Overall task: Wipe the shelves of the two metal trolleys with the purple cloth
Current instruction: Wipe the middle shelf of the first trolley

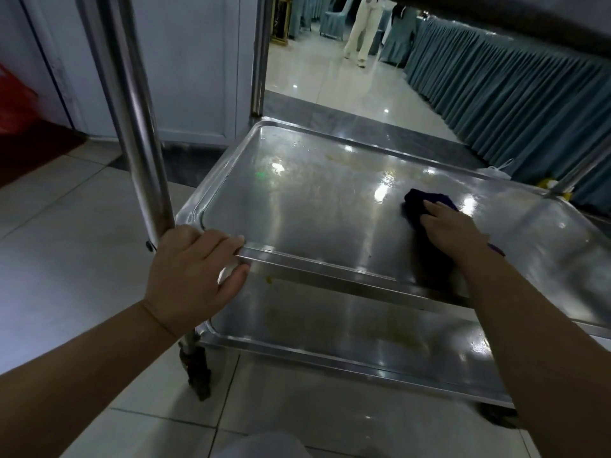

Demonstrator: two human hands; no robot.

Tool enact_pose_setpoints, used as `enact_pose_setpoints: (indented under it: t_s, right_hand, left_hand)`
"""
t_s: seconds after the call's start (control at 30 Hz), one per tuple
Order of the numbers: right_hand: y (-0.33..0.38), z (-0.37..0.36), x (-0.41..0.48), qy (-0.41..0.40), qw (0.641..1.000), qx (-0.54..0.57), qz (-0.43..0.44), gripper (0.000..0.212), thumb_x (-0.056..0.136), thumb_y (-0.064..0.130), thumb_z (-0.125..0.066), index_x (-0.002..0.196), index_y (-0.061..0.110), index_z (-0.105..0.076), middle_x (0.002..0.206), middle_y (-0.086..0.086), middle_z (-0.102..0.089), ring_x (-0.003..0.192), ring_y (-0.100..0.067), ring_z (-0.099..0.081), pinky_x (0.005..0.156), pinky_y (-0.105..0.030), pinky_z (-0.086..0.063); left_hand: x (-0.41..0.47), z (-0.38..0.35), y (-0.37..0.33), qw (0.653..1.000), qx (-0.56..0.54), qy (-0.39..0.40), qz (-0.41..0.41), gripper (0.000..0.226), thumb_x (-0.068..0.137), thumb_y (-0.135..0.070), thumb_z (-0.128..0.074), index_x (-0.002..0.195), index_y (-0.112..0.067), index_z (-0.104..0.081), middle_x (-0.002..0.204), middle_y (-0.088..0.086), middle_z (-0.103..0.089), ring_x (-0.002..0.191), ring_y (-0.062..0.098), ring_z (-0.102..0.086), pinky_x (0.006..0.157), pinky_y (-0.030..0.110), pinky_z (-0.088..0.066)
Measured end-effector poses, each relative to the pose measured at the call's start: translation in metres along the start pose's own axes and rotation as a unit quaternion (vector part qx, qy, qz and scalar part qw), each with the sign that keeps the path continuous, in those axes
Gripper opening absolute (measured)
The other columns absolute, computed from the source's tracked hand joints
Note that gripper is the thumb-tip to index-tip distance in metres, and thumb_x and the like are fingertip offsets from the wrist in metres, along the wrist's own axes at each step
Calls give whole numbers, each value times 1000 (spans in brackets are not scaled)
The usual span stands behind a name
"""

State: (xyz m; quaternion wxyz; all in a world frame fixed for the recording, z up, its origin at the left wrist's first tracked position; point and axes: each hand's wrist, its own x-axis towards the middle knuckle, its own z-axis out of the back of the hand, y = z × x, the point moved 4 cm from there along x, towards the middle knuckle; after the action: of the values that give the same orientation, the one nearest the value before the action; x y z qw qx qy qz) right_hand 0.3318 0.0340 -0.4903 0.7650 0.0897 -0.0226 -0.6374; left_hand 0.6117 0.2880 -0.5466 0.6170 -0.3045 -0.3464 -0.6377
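Item 1: trolley (132, 110), steel, seen from low down at its short end. Only 1 of the 2 trolleys is in view.

Item 2: middle shelf (297, 209), centre of the frame, wet and streaked. Dried yellowish stains (334, 157) lie toward its far edge, upper centre.

Item 3: purple cloth (416, 200), bunched, on the right half of the middle shelf, centre right of the frame. A corner of it shows behind the wrist.

Item 4: right hand (453, 229), palm down on the cloth, fingers laid fairly flat over it and pressing, not closed round it.

Item 5: left hand (195, 269), lower left of centre, fingers curled over the near rim of the middle shelf with the thumb beneath, steadying the trolley beside its near post.

Item 6: lower shelf (330, 332), bottom centre, smeared and seemingly unwiped. A yellow crumb (269, 280) sits on the edge just above it.

Item 7: background, top of the frame: a person (363, 31) walking, and blue skirted tables (512, 84).

Handling note: in my judgement the wipe goes best in overlapping strokes from right to left. Extra pressure is wanted on the far stains, with the left grip kept firm so the trolley does not roll.
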Motion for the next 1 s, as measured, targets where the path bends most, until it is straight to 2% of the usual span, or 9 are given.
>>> enact_pose_setpoints:
  t_s: [0.1, 0.33, 0.6, 0.83, 0.93, 1.0]
  right_hand:
    - [33, -5, -4, 3, 1000, 29, -1, 52, 98, 29, -36, 148, 41, -26, 159, 11, -17, 143, -28, -19, 111, -55, -12]
    - [156, -33, -18, 41, 989, 22, 143, 52, 100, 27, -32, 149, 42, -22, 159, 15, -11, 146, -22, -6, 113, -54, -2]
    - [268, -54, -25, 82, 961, -13, 265, 52, 101, 30, -29, 150, 41, -14, 161, 12, -5, 147, -26, -2, 113, -57, -9]
    - [279, -57, -4, 68, 958, -22, 276, 51, 101, 36, -27, 150, 41, -16, 160, 13, -8, 147, -20, -4, 116, -50, -11]
    - [275, -57, -6, 61, 958, -17, 278, 50, 101, 35, -27, 150, 41, -16, 160, 13, -8, 147, -19, -4, 116, -49, -11]
    - [273, -58, -4, 61, 958, -15, 282, 51, 101, 36, -28, 150, 41, -16, 160, 13, -7, 147, -19, -4, 115, -50, -12]
  left_hand:
    - [2, -1, 2, 1000, -2, -6, 1, 29, 85, -34, -58, 92, -9, -72, 82, 5, -68, 61, 26, -52, 62, 37, -36]
    - [0, -6, 5, 999, -21, -1, 30, 28, 80, -35, -60, 90, -11, -73, 80, 3, -67, 63, 26, -55, 65, 37, -38]
    - [-3, -10, 10, 998, -45, 10, 40, 29, 81, -34, -59, 89, -10, -72, 79, 3, -66, 63, 27, -55, 61, 41, -41]
    - [-3, -14, 17, 998, -27, 38, 46, 30, 81, -34, -62, 95, -10, -73, 83, 2, -67, 67, 26, -53, 64, 38, -40]
    - [5, -8, 14, 996, -37, 57, 55, 31, 84, -38, -57, 85, -11, -71, 76, 2, -62, 67, 24, -48, 66, 37, -37]
    - [23, -5, 7, 991, -54, 74, 101, 32, 88, -41, -50, 78, -15, -66, 75, 1, -58, 73, 22, -47, 70, 36, -35]
